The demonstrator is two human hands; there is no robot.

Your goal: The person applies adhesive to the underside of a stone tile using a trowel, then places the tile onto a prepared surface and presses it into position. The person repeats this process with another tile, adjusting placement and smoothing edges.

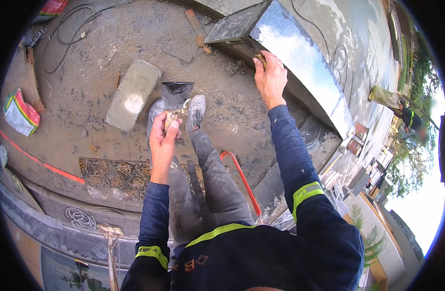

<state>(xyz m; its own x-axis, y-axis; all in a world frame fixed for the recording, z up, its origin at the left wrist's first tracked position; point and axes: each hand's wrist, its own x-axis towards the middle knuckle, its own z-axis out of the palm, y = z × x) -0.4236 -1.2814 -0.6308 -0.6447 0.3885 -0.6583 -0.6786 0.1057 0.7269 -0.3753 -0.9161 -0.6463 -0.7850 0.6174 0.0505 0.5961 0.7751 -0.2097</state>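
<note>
My left hand (164, 140) is closed round a tan, mud-smeared piece (171, 118) in front of my shoes. Just beyond it shows a dark, flat-ended shape (176, 93), like a blade or scoop; I cannot tell whether it joins the piece in my hand. At the upper right my right hand (272, 80) has its fingers curled over a small yellowish-brown lump (260, 60), perhaps a sponge or a stone. That hand is at the edge of a large stone slab (300, 53) with a pale, shiny face and dark underside.
On the muddy ground lie a grey block (133, 92), a dirty patterned board (113, 177) and a colourful bag (22, 114). An orange-red bar (242, 179) curves beside my leg. Coiled cable (81, 218) rests at the lower left. Another person (411, 119) stands at the far right.
</note>
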